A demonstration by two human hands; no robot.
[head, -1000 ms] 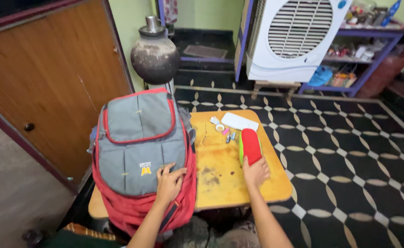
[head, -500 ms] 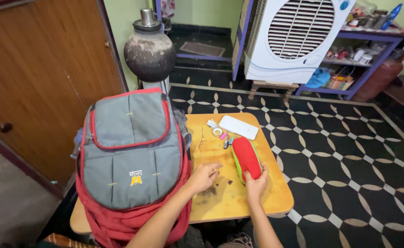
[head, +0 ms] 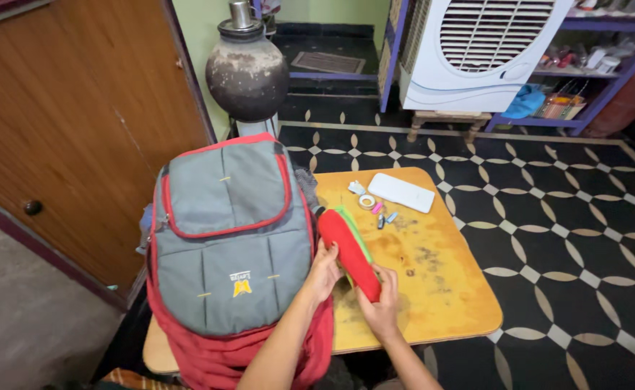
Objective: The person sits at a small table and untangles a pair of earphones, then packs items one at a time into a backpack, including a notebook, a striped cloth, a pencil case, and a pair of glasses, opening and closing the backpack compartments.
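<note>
A person, seen from a head camera looking down, holds a red and green pouch (head: 349,253) in both hands above a small wooden table (head: 440,289). Half a second earlier the pouch lay flat near the table's middle with only the right hand on it; now it is lifted and carried leftward, its upper end touching the side of the backpack (head: 227,238). The left hand (head: 324,271) has come over from the tabletop and curls around the pouch's left edge, fingers closed on it. The right hand (head: 381,307) grips the lower end from beneath, also closed on it. Judging by this, the pouch is at the bag's side but not inside it (no open zip shows from here).

The grey and red backpack stands upright on the table's left part. Behind the pouch lie a white case (head: 401,193), a tape roll (head: 366,201) and a few small coloured bits. The yellow tabletop is stained and scuffed.

The floor (head: 570,238) is black tile with white diamond lines. A wooden door (head: 72,130) stands left, a dark round pot (head: 248,71) behind the bag, a white air cooler (head: 487,50) and a purple shelf (head: 606,50) beyond.
</note>
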